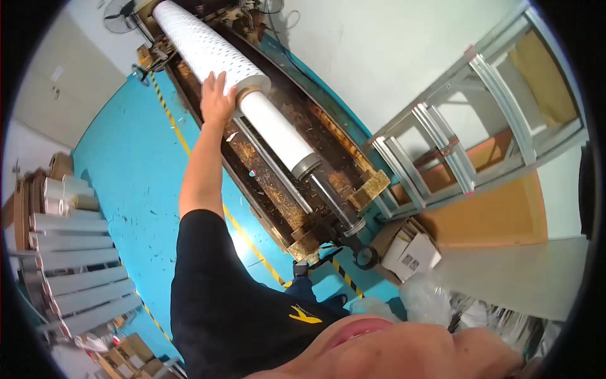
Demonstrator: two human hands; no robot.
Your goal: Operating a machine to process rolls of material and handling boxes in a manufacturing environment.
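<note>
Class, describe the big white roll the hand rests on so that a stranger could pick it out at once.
Find the long rusty brown machine bed running diagonally beside the blue floor. On its shaft lies the large white perforated paper roll, with the person's left hand on its near end. Unlike the smooth, thinner white core sticking out of it, it is thick and dotted with small holes.

The big roll (202, 47) is white, dotted all over with rows of small dark marks, and the bare tube (274, 129) sticking out of it is plain white. The machine bed (284, 189) beneath is rusty brown, nearly black in places. The floor (132, 164) is bright blue with a yellow line and yellow-black striping. The sleeve (214, 284) is black with a yellow mark.
</note>
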